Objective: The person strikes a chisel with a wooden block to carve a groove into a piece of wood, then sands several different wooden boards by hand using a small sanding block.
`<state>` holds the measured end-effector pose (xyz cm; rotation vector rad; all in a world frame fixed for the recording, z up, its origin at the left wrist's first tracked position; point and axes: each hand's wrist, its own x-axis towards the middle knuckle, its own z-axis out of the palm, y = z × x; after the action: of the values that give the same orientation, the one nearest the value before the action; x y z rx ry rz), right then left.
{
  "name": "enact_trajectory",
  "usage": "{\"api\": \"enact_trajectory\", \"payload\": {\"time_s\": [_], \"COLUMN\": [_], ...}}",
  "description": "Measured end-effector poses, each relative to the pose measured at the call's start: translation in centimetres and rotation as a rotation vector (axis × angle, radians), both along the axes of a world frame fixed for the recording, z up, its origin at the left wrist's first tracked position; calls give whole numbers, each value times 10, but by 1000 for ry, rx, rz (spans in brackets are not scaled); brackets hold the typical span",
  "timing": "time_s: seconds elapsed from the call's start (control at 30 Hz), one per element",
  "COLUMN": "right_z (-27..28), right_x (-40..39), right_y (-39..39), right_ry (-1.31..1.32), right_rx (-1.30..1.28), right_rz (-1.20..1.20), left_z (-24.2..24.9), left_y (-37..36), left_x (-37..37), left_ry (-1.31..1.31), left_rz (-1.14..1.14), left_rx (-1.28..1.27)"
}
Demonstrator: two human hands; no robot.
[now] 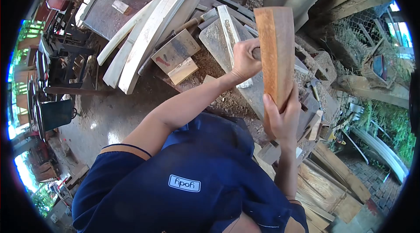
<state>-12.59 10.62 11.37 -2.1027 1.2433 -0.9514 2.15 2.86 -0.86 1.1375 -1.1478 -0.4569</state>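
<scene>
A long, slightly curved piece of reddish-brown wood (276,53) stands raised close in front of me, its smooth faces meeting in a lengthwise edge. My right hand (283,117) grips its lower end, thumb on the near side and fingers on the right. To the left of its middle, my left hand (247,59) is closed around a round, greyish handle (257,53); the rest of that object is hidden behind the wood. Beneath both hands lies a worn bench board (214,36) with a pale wooden strip (229,29) on it.
Long pale curved boards (157,36) lie across the bench at upper left, near a square wooden block (176,50) with red marks. Shavings cover the ground between. More planks (337,176) are stacked at lower right. Dark furniture frames (65,62) stand at left.
</scene>
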Motion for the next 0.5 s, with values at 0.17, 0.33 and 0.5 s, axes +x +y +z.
{"api": "enact_trajectory", "payload": {"time_s": [0.17, 0.33, 0.5], "right_z": [-17, -9, -25], "right_x": [-12, -4, -6], "right_y": [13, -1, 2], "right_ry": [-380, 2, -190], "right_rx": [198, 229, 312], "right_rz": [-132, 5, -119], "left_z": [21, 13, 28], "left_y": [11, 12, -12], "left_x": [3, -5, 39], "left_ry": [25, 203, 501], "left_rz": [-1, -31, 59], "left_rx": [161, 6, 211]}}
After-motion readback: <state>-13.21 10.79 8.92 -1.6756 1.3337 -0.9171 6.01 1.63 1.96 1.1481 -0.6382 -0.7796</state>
